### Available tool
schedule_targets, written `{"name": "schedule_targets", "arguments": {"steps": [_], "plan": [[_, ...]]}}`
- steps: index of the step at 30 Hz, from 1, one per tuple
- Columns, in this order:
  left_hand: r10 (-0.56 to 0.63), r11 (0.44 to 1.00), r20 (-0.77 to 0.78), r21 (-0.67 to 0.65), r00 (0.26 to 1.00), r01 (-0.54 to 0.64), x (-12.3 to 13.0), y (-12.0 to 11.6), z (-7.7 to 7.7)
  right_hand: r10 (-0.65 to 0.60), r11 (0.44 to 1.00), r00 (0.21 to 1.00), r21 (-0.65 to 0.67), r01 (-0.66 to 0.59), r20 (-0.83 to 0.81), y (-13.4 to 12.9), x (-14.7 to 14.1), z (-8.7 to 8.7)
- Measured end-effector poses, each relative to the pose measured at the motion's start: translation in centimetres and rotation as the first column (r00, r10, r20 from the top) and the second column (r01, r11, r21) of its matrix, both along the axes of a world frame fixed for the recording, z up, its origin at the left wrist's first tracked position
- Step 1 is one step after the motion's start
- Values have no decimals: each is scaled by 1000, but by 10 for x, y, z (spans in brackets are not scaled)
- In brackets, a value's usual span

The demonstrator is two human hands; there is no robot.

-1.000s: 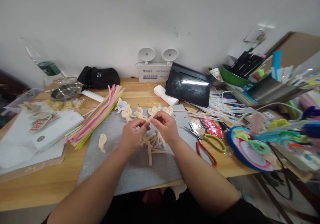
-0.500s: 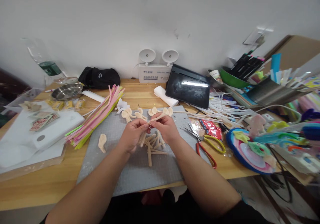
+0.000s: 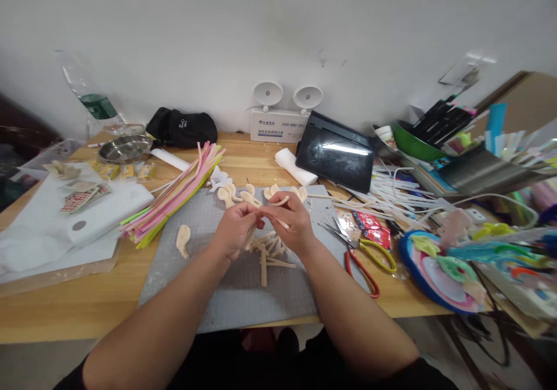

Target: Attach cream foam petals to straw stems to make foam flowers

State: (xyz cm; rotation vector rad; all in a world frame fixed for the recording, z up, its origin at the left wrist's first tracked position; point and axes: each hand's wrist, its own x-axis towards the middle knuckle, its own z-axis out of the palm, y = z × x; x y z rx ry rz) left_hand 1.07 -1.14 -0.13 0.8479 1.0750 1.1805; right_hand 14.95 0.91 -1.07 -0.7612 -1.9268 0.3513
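My left hand [image 3: 235, 231] and my right hand [image 3: 295, 227] meet over the grey cutting mat [image 3: 209, 297], fingertips pinched together. Between them is a cream pipe cleaner [image 3: 282, 202], whose ends poke out past my right fingers; the pinched middle is hidden. Another cream strip [image 3: 249, 241] hangs below my left fingers. Short cream pipe cleaner pieces [image 3: 263, 265] lie in a loose pile just under my hands. Behind my fingers sits a row of curled cream shapes [image 3: 226, 194]. One more curled piece [image 3: 183, 240] lies alone to the left.
Yellow-handled scissors [image 3: 378, 253] and red-handled pliers [image 3: 363, 274] lie right of the mat. A pink and yellow pipe cleaner bundle [image 3: 174, 198] is at left. White stems [image 3: 391, 190], a black tablet-like device [image 3: 335, 152] and a blue-rimmed round piece [image 3: 435, 274] crowd the right.
The view has shifted slightly, so the scene sits further right. My right fingers have changed their grip on the pipe cleaner, opening out a little. My left hand keeps its pinch.
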Motion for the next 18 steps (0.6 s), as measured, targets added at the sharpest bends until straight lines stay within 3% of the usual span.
{"name": "schedule_targets", "arguments": {"steps": [9,14,18], "plan": [[-340,940,68,-8,938,341,-13,-3,6,167,953,983,-242,-181,-76,5,14,11],[-442,895,198,22,875,446,-15,-6,5,306,876,932,-326,-355,-192,2,18,18],[-546,828,223,-4,807,561,-14,-9,4,410,772,868,-401,-494,-279,1,17,19]]}}
